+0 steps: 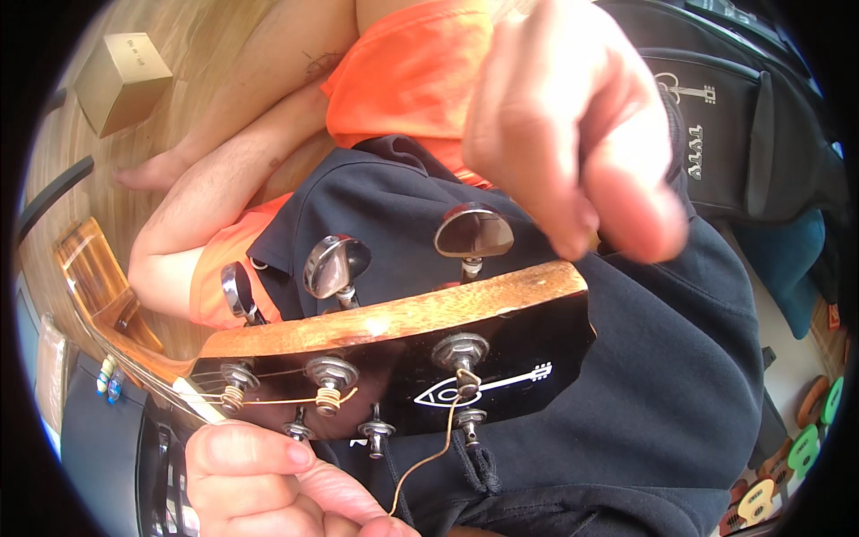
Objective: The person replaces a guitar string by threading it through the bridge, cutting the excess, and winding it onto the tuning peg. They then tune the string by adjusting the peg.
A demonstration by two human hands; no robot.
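Observation:
A guitar headstock (385,313) with a glossy black face and bare wood edge lies across my lap. Three shiny tuning knobs (474,230) stick up along its upper edge. From the rightmost upper tuning post (465,383), a bronze-coloured guitar string (440,455) curves down to the fingertips of my left hand (259,479), which is closed on it below the headstock. Strings are wound round the two other upper posts. My right hand (573,125), blurred, is raised above the rightmost knob, apart from it, with curled fingers; whatever they may hold is hidden.
The guitar neck bends away to the left. A black instrument bag (716,134) lies at the upper right, beside a teal cushion (787,277). A cardboard box (123,82) sits on the wooden floor. Small guitar-shaped items (757,501) lie at the lower right.

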